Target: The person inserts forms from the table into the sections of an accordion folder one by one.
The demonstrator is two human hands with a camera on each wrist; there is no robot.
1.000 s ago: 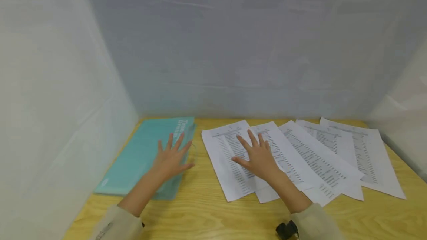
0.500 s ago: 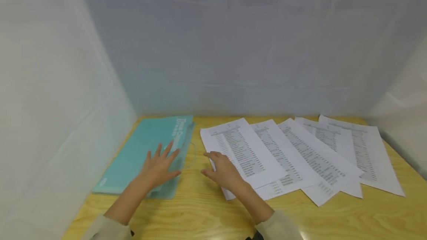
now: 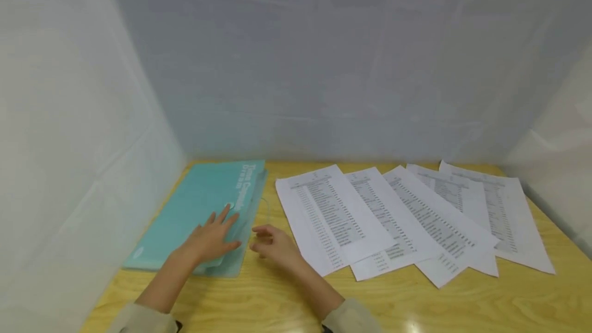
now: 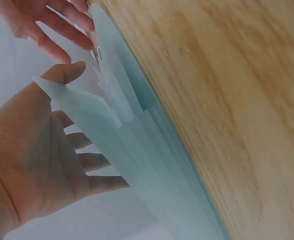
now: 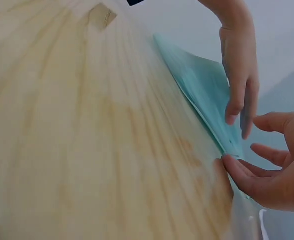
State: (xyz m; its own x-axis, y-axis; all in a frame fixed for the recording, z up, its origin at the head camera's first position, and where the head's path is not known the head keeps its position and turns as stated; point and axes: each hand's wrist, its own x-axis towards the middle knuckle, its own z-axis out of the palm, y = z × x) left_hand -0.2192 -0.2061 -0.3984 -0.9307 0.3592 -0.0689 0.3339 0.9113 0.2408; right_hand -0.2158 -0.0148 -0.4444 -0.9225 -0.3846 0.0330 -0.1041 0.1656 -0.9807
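Observation:
A teal file folder [image 3: 196, 197] with white lettering and a thin cord lies on the left of the table. My left hand [image 3: 205, 240] is over its cover, fingers spread. The left wrist view shows the folder [image 4: 141, 155] from its edge, its flap lifted beside my left hand [image 4: 41, 145] and pleated pockets behind. Just off the folder's right edge is my right hand [image 3: 277, 248], fingers loosely bent and holding nothing. In the right wrist view, the fingers of my right hand [image 5: 282, 175] are close to the folder's edge; whether they touch it I cannot tell.
Several printed paper sheets [image 3: 333, 220] lie fanned out and overlapping from the middle to the right of the wooden table [image 3: 393, 307]. White sheeting [image 3: 60, 117] stands on the left, and more closes off the back and right.
My right hand has swung left from above the sheets to the folder's right edge, its spread fingers now bent. My left hand has shifted slightly left and down over the folder.

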